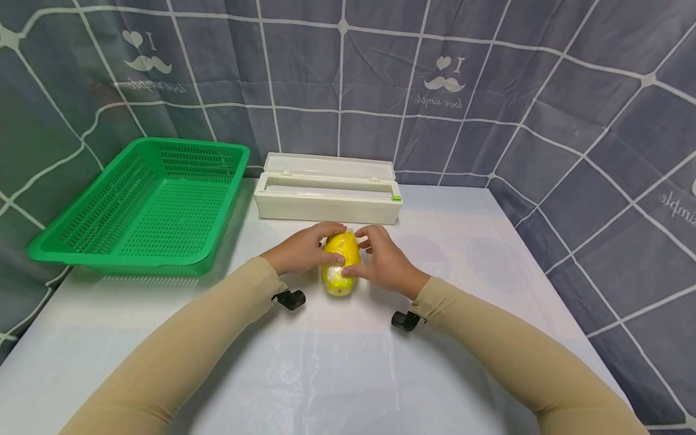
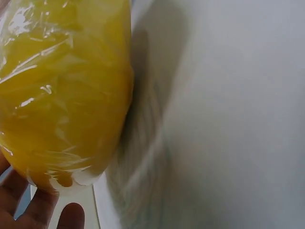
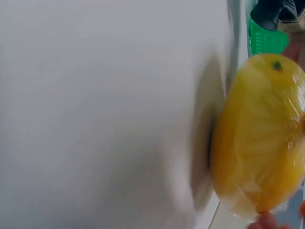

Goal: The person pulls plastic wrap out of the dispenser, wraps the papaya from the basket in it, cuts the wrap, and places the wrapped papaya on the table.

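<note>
A yellow oval fruit [image 1: 339, 281] in shiny clear film is between my two hands over the white table. My left hand [image 1: 301, 249] holds it from the left, its thumb lying on the near face and its fingers round the far side. From the right, my right hand [image 1: 387, 263] grips it with the thumb across the front and the fingers near the far end. Creases show in the film over the fruit [image 2: 66, 90] in the left wrist view. A small green stem spot marks one end of the fruit [image 3: 259, 138] in the right wrist view.
Behind the hands stands a white cling film dispenser [image 1: 328, 208] with its lid raised and a small green piece at its right end. A green perforated basket [image 1: 220, 226] sits at the back left. A grey checked curtain [image 1: 380, 72] hangs behind the table [image 1: 348, 374].
</note>
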### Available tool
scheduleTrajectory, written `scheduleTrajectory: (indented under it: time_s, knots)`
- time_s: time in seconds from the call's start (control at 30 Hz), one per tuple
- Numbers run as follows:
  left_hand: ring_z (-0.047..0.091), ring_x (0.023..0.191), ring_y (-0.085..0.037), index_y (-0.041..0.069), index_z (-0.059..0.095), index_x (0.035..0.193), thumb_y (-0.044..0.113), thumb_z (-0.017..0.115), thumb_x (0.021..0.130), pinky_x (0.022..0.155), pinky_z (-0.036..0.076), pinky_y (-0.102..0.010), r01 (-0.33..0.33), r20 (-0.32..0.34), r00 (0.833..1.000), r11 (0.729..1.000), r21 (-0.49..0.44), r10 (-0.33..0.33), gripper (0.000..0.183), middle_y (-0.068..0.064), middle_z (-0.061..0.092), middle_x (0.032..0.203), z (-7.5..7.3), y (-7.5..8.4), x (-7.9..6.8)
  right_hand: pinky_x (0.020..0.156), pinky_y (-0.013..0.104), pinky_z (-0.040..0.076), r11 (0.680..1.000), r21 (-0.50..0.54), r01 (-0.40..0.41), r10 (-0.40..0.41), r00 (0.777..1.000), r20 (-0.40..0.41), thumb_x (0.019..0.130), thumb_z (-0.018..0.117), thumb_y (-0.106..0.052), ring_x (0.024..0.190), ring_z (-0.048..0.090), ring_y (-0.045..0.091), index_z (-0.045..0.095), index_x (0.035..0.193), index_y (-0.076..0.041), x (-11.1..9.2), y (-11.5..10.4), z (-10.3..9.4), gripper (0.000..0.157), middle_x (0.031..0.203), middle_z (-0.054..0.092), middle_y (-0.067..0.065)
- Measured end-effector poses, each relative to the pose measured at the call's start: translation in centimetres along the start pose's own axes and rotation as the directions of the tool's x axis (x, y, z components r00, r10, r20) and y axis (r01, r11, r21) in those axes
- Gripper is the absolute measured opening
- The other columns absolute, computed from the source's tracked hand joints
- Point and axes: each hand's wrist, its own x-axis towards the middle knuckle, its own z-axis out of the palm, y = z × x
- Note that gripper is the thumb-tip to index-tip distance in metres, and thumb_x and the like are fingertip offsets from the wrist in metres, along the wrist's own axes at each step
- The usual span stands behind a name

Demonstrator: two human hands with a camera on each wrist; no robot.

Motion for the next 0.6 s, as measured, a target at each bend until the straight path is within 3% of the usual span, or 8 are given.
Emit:
scheduleTrajectory:
  time_s: [0.07,0.13,0.3,0.47,0.6]
  knots:
    - [0.038,0.156,-0.03,0.017,0.046,0.16,0.041,0.081,0.093,0.126,0.036,-0.054,-0.018,0.004,1.0,1.0,0.019,0.018,0.079,-0.003,0.038,0.17,0.0,0.0,0.0,0.112,0.05,0.051,0.998,0.023,-0.057,0.056,0.997,0.053,0.085,0.09,-0.036,0.134,0.057,0.034,0.035,0.158,-0.005,0.4,0.2,-0.1,0.097,0.162,0.039,0.015]
    - [0.037,0.157,-0.031,0.015,0.046,0.159,0.041,0.081,0.093,0.126,0.035,-0.054,-0.035,0.003,0.999,0.999,0.03,0.034,0.079,-0.003,0.038,0.17,0.0,0.0,-0.1,0.116,0.052,0.047,0.998,0.017,-0.052,0.05,0.993,0.107,0.086,0.088,-0.039,0.137,0.055,0.032,0.027,0.165,-0.008,0.8,0.4,-0.3,0.104,0.165,0.04,0.012]
    - [0.042,0.153,-0.029,0.013,0.048,0.156,0.036,0.082,0.093,0.124,0.039,-0.052,-0.053,-0.004,0.999,0.998,-0.023,0.053,0.075,-0.003,0.042,0.166,0.2,-0.1,-0.2,0.127,0.052,0.034,0.998,-0.034,0.056,-0.049,0.985,0.166,0.089,0.086,-0.04,0.152,0.044,0.027,0.035,0.165,-0.014,1.1,0.7,-0.7,0.096,0.164,0.047,0.008]
    - [0.049,0.143,-0.027,0.012,0.045,0.157,0.029,0.081,0.094,0.118,0.047,-0.049,-0.066,-0.01,0.998,0.994,-0.087,0.065,0.074,-0.005,0.047,0.16,0.3,-0.3,-0.3,0.128,0.05,0.033,0.996,-0.055,0.074,-0.064,0.984,0.167,0.088,0.086,-0.043,0.157,0.038,0.028,0.036,0.164,-0.009,1.3,0.7,-0.9,0.098,0.169,0.039,0.009]
    - [0.043,0.151,-0.029,0.012,0.048,0.158,0.025,0.08,0.095,0.118,0.047,-0.049,-0.082,-0.02,0.997,0.993,-0.08,0.08,0.072,-0.007,0.041,0.167,0.5,-0.5,-0.3,0.127,0.051,0.033,0.994,-0.083,0.073,-0.057,0.981,0.185,0.089,0.084,-0.045,0.157,0.037,0.03,0.032,0.165,-0.009,1.5,0.9,-1.0,0.099,0.169,0.038,0.01]
